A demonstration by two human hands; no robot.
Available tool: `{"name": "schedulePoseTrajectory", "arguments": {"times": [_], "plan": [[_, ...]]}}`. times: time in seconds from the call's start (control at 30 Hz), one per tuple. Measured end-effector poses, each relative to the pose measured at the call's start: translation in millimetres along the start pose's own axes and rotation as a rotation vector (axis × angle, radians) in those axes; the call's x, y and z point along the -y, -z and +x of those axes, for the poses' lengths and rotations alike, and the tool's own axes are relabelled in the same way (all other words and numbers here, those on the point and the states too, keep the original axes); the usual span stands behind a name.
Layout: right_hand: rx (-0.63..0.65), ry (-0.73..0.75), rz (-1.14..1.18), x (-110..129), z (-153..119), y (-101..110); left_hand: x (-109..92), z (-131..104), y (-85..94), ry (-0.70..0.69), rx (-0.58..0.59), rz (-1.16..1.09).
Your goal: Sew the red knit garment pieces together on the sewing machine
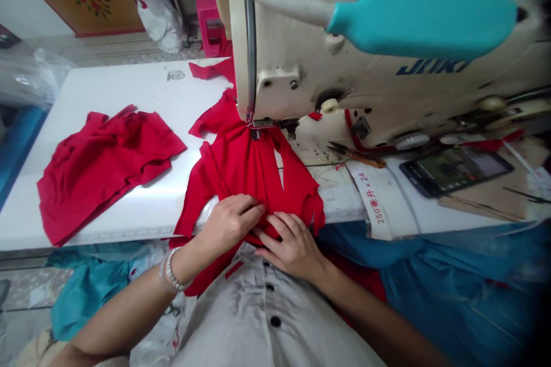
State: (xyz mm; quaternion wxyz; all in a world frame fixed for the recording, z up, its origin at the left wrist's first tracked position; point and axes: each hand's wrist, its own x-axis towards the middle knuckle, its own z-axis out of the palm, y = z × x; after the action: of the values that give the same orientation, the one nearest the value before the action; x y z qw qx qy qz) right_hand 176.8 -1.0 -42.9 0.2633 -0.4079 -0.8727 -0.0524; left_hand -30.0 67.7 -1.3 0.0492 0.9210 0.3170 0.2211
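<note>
A red fabric piece (253,166) lies gathered under the presser foot (257,133) of a cream sewing machine (297,28). It spreads over the table's front edge towards my body. With fingers bent and pinched together, my left hand (232,221), a bracelet at its wrist, grips the near part of this fabric. Just to its right, my right hand (295,243) holds the same edge, fingers curled on top and thumb lower down. The fabric between the two hands is partly hidden by the fingers.
Another red fabric piece (107,166) lies on the white table (99,92) to the left. Thread snips (357,155) and a phone (458,167) rest right of the needle area. A turquoise lamp (424,20) juts over the machine. Blue cloth (430,281) hangs below the table.
</note>
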Motion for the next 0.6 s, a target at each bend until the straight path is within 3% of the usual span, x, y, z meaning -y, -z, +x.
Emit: {"name": "schedulePoseTrajectory", "arguments": {"times": [0.3, 0.6], "plan": [[0.011, -0.01, -0.025, 4.0, -1.1, -0.4, -1.6, 1.9, 2.4, 0.018, 0.006, 0.071], [0.008, 0.004, -0.041, 3.9, -0.7, -2.2, 3.4, 0.9, 0.5, 0.077, 0.015, -0.019]]}}
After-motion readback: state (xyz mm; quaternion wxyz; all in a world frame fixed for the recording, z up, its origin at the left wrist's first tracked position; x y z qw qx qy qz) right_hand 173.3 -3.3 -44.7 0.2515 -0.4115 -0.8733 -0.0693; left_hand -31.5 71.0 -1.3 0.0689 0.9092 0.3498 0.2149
